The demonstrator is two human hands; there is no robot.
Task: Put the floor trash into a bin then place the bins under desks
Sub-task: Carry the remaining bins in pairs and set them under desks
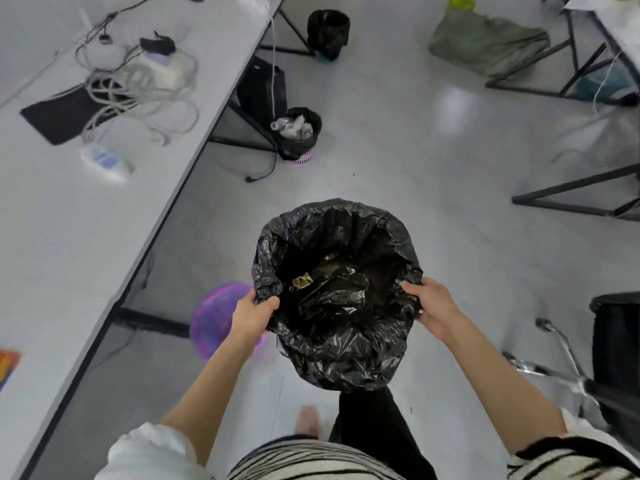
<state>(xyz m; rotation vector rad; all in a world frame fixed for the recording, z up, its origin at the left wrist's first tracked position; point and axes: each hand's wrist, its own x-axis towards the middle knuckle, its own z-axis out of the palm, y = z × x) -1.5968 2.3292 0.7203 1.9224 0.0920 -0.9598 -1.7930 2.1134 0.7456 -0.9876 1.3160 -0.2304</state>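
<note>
Evidently the bin with the black liner (337, 289) is being carried: it hangs above the floor (433, 161) between the two hands, mouth up, so the scraps at its bottom stay put. The left hand (251, 315) pinches the liner's near-left rim, thumb over the edge and fingers beneath; the right hand (431, 308) clamps the near-right rim the same way. Gripping opposite sides keeps the load level and the soft plastic stretched open, which I judge suits carrying rather than filling.

Just outside the left hand, and lower, a purple basket (216, 320) shows as a blur on the floor beside the dark leg of the long white worktop (69, 220). That worktop's edge runs diagonally away to the left of the left hand, with shaded floor beneath it, the likely parking spot.

Ahead of both hands lies broad bare floor. Farther ahead and leftward a full small bin (298, 135) stands at the worktop's leg, next to a black computer tower (263, 88), and a black empty-looking bin (327, 32) stands beyond. To the right of the right hand sit a chair's chrome base (554, 362) and black desk frames (571, 199), so swinging leftward looks the freer path; the worktop leg and purple basket are the edges to clear.
</note>
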